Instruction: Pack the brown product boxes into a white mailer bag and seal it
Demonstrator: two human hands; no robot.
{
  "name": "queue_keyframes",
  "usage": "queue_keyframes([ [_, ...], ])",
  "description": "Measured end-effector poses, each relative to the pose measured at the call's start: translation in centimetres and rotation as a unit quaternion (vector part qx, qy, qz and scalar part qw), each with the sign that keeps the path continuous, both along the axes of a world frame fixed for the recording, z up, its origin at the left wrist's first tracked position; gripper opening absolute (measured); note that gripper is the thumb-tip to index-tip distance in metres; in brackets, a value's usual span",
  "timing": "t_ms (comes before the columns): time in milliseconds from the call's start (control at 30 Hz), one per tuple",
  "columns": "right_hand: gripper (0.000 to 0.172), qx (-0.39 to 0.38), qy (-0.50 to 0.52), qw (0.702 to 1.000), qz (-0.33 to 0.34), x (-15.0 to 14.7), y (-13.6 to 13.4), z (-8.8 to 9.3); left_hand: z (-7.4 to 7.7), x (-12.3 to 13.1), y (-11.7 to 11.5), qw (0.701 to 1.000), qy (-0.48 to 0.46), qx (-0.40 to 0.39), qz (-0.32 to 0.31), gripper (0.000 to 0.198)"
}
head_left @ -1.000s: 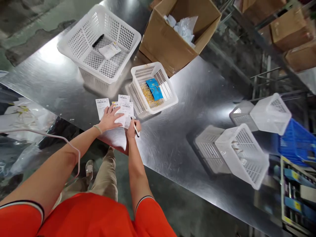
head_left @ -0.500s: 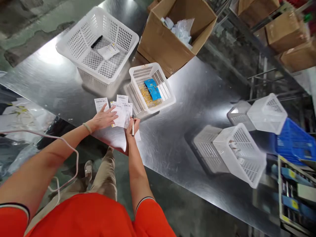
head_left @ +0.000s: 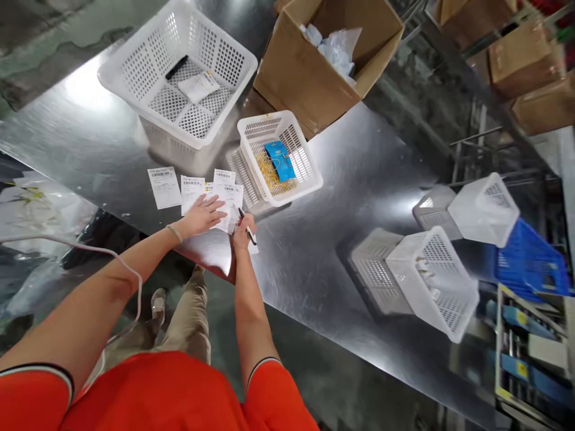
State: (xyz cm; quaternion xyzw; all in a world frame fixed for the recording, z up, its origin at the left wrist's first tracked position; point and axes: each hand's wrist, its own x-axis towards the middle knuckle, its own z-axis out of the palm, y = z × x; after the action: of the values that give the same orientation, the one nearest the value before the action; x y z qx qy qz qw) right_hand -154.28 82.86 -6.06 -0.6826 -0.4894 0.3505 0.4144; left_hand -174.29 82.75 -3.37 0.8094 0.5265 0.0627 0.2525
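Several white barcode slips (head_left: pixel 222 193) lie on the steel table (head_left: pixel 341 197) near its front edge. My left hand (head_left: pixel 202 216) rests flat on them with the fingers spread. Just to its right, my right hand (head_left: pixel 244 231) is closed round a black pen (head_left: pixel 247 226) whose tip touches a slip. One more slip (head_left: pixel 164 187) lies apart, to the left of the others.
A small white basket (head_left: pixel 281 157) with a blue packet and yellow bits stands just behind the slips. A large white basket (head_left: pixel 178 78) and an open cardboard box (head_left: pixel 327 57) stand further back. Two more white baskets (head_left: pixel 433 281) and a blue crate (head_left: pixel 532 263) are at the right.
A slip now lies further left, apart from the pile. My left hand has stayed on the slips and the pen in my right hand has tilted back down.
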Motion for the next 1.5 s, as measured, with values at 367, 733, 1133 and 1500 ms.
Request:
queue_keyframes([
  [367, 0.048, 0.021, -0.015, 0.999, 0.036, -1.3, 0.0, -0.5, -0.7, -1.1, -0.5, 1.0, -0.001, 0.019, -0.006, 0.044],
  [733, 0.05, 0.051, -0.092, 0.991, 0.085, -1.1, 0.2, -1.6, -1.9, -1.4, -0.6, 0.998, -0.016, 0.061, -0.015, 0.042],
  [1133, 0.051, 0.039, -0.118, 0.988, 0.087, -1.3, 0.2, -1.5, -1.6, -1.2, -0.5, 0.999, -0.01, 0.048, -0.016, 0.042],
  [1500, 0.053, 0.08, -0.178, 0.975, 0.103, -1.1, 0.1, -2.5, -2.1, -1.4, -0.6, 0.998, -0.019, 0.062, -0.015, 0.042],
])
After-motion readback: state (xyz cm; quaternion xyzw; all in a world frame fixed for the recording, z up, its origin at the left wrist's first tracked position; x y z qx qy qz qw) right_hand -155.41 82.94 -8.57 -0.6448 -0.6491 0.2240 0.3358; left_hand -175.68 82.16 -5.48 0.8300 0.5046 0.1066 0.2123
